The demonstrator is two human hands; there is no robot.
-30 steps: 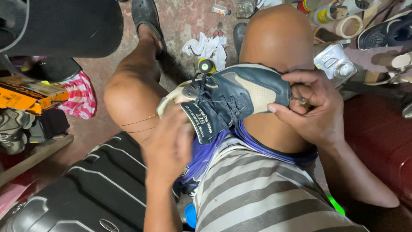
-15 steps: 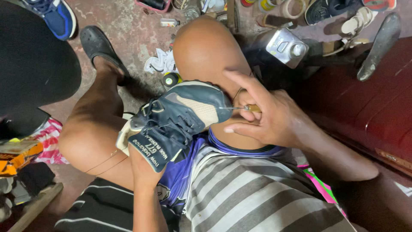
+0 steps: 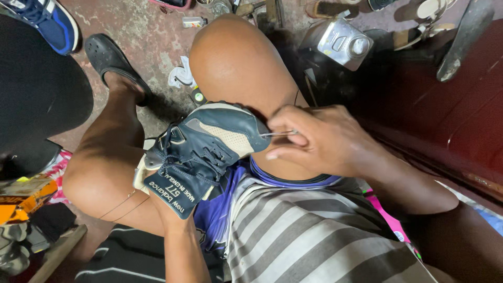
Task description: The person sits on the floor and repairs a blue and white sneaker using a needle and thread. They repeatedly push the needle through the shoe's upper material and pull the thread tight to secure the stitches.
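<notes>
- The stained concrete floor (image 3: 141, 36) beyond my knees is crowded, with little free room around the navy-and-cream leather sneaker (image 3: 201, 149) propped on my lap between my bare thighs.
- Right of the sneaker a dark red wooden surface (image 3: 445, 120) closes that side; left of it a big black rounded object (image 3: 36, 89) blocks the other.
- My right hand (image 3: 325, 141) sits just right of the sneaker's toe, thumb and forefinger pinched together on a thin metal needle (image 3: 277, 134) whose tip touches the toe edge.
- My left hand (image 3: 173, 209) is mostly hidden under the sneaker's heel, holding it up; I cannot tell how those fingers lie.
- Since half a second ago, my right hand has dropped lower, closer against the toe, and my view has tilted slightly.
- Beyond the sneaker, up and right, lies a silver rectangular metal can with a round cap (image 3: 340, 42).
- Up and left, a black rubber sandal (image 3: 112, 60) is on my foot, and a blue sneaker with white sole (image 3: 50, 23) lies farther off.
- Far left and below sits an orange-and-yellow box (image 3: 21, 196).
</notes>
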